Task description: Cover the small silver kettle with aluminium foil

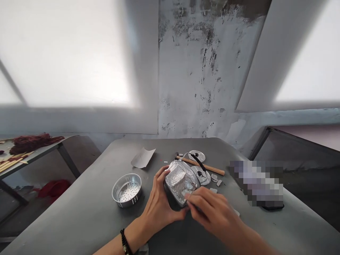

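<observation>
Left hand (158, 202) clasps metal vessel (179, 179)

The vessel sits tilted between the left thumb and fingers. The right hand (212, 208), fingers bent, meets its near right side; whether it pinches anything, I cannot tell. A perforated basket (124, 203) stands left.

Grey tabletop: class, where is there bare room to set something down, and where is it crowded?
Bare: the tabletop left of the perforated metal basket, and front right, nearer than the pixelated patch. Crowded: beyond the right hand, with hammer, knobbed lids and scraps.
</observation>
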Motion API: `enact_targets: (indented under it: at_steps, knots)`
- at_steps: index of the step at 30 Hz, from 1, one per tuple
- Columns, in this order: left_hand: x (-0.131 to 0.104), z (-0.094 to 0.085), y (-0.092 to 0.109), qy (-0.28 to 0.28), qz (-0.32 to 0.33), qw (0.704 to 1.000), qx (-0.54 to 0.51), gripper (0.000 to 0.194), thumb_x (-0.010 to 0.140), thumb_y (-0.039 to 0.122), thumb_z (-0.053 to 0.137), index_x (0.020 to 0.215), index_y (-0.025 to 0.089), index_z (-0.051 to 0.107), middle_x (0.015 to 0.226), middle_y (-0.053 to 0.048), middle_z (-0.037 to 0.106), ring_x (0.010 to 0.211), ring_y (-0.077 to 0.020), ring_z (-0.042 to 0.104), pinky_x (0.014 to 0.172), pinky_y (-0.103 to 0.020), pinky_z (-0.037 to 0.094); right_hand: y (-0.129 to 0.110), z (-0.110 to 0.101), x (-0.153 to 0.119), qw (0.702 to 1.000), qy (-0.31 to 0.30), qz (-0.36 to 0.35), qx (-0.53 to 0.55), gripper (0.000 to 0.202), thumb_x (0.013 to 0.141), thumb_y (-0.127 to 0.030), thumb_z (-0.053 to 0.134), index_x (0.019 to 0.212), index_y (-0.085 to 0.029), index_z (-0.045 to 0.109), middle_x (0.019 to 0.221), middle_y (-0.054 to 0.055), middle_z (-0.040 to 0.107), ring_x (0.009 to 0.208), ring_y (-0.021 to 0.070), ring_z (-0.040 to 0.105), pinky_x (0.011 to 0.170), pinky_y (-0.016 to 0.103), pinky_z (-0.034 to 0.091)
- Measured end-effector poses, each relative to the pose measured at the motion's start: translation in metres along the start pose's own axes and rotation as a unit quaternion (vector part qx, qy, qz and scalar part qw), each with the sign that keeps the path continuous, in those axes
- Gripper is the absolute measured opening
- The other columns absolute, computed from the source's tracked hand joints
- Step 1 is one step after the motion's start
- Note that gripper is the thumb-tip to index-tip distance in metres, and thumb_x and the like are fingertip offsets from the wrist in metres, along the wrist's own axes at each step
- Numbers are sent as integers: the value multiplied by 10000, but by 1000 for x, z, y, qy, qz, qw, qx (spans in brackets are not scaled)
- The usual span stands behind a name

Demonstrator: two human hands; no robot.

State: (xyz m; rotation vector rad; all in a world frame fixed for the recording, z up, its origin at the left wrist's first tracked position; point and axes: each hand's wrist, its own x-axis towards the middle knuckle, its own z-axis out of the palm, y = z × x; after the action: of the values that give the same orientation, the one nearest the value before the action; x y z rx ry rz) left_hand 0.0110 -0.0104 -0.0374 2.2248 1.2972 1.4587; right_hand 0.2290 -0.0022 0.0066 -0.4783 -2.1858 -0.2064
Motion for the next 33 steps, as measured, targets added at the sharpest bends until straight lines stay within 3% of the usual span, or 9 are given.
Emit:
enact_targets:
  at_steps: [2,7,11,15,20,24,29,33]
  knots:
    - [0,0,0,-1,-1,1000,1,1145,639,292,913,1555,305,226,1594,-196,344,1498,-441,423,1166,-686,444,0,0,-1,1000,12,8,-28,174,1026,-46,532,1128,-159,617,796,21,666,677,161,662,618,281,515]
    - [-1,0,2,-1,1,1000,-6,1176,618,255,908,1559,315,205,1594,-196,333,1492,-438,431,1144,-670,474,4,-1,-4,999,-30,-18,-1,177,1043,-71,503,1143,-161,616,789,15,655,630,156,641,579,285,499]
    - [-2,0,2,-4,-5,1000,-7,1170,625,284,930,1553,320,217,1597,-198,338,1490,-444,439,1154,-678,459,4,-1,-4,1000,15,-3,-26,187,1023,-59,552,1149,-181,617,794,6,663,656,149,655,610,270,509]
    - [-3,0,2,-9,4,1000,-12,1223,579,242,942,1553,325,208,1597,-196,328,1497,-444,427,1160,-676,457,-3,1,-4,998,-45,-49,-9,169,1039,-75,500,1100,-180,618,757,-1,639,599,147,626,530,278,451]
    - [-3,0,2,-9,-5,1000,-14,1226,592,263,955,1555,338,200,1597,-192,328,1501,-445,416,1164,-687,449,0,0,-4,999,16,-11,-27,187,1054,-75,530,1195,-158,621,843,35,699,705,160,692,642,278,516]
    - [-4,0,3,-14,-2,1000,-22,1249,568,265,971,1548,337,201,1600,-191,321,1493,-440,425,1169,-680,448,-6,3,-5,999,-29,-26,11,180,1066,-73,471,1103,-179,611,785,14,677,634,149,663,568,277,477]
    - [-5,2,4,-10,-5,1000,-7,1225,578,247,953,1544,332,204,1599,-188,322,1490,-440,428,1162,-669,465,-10,3,-7,999,4,12,29,171,1063,-98,507,1174,-181,607,850,15,699,671,139,676,605,265,492]
    - [-5,1,6,-18,-2,1000,-15,1281,532,213,959,1546,342,187,1599,-186,306,1487,-441,426,1171,-671,454,-8,3,-6,999,-37,-17,33,176,1067,-96,462,1106,-189,606,779,-3,651,597,141,623,533,279,434]
